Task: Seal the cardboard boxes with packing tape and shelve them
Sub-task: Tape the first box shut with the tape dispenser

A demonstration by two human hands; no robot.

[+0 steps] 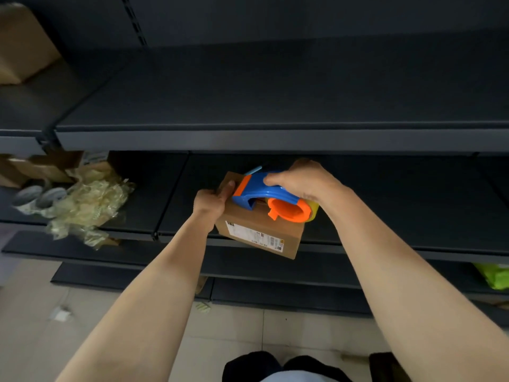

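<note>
One brown labelled box (pixel 259 232), dispenser (pixel 264 194) on top.

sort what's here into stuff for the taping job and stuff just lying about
For the job: small cardboard box, held by the left hand; tape dispenser, gripped by the right hand.

Lying about: crumpled plastic wrap, torn cardboard, big box up on the shelf, green bag.

Crumpled plastic wrap (pixel 88 205) and grey rolls (pixel 38 197) lie left; green bag (pixel 494 275) right.
</note>
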